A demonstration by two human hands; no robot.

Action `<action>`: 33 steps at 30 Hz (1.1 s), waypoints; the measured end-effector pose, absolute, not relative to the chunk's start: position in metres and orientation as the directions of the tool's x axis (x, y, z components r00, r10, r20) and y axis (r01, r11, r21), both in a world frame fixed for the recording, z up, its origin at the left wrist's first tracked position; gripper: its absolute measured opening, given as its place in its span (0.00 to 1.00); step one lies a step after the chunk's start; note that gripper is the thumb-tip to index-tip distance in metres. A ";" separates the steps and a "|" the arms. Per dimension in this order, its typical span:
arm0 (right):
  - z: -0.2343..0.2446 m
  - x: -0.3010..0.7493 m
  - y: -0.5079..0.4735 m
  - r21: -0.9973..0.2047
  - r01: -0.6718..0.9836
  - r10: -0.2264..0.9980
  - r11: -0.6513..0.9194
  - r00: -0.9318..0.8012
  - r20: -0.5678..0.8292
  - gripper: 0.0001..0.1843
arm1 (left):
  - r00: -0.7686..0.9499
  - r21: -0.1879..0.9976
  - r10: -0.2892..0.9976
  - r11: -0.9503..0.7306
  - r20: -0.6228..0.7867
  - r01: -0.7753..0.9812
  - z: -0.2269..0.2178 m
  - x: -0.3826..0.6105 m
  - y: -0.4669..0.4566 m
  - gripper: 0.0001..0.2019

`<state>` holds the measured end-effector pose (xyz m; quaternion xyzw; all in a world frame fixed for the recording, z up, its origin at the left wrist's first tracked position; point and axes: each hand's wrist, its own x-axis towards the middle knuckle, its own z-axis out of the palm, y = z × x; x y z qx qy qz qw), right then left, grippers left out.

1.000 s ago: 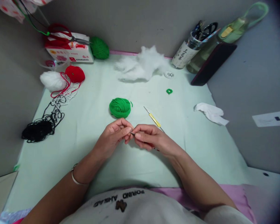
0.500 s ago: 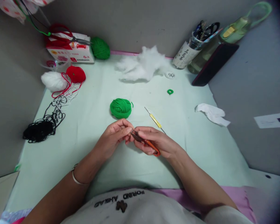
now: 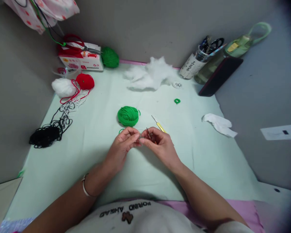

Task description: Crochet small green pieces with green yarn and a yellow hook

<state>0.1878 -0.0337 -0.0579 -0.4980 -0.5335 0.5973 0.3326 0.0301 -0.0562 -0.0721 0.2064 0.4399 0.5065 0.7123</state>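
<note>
head cam | fwd+down | near, abv desk (image 3: 94, 145) | hands (image 3: 123, 144) ctr

Dark slab (image 3: 220, 77) tilted before green bottle (image 3: 239, 47); pen cup (image 3: 191, 66) beside bottle; white tissue (image 3: 219, 124) near partition (image 3: 264, 97).

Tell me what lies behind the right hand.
Behind the right hand, a yellow-handled metal hook lies on the pale green cloth: its tip and some handle show; the hand covers most of the rest.
</note>
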 end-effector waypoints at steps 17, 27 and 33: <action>-0.049 0.191 -0.027 -0.938 0.040 0.876 -0.343 -0.347 -0.335 0.16 | 0.177 0.694 0.884 0.451 -0.432 -0.560 -0.070 0.033 -0.059 0.12; -0.055 0.197 -0.034 -0.917 0.268 0.938 0.296 -0.262 0.227 0.05 | 0.281 0.743 0.890 0.454 -0.358 -0.491 -0.068 0.028 -0.059 0.09; -0.057 0.200 -0.032 -0.779 0.325 0.835 0.537 -0.336 0.435 0.06 | 0.294 0.683 0.882 0.470 -0.367 -0.559 -0.065 0.023 -0.055 0.08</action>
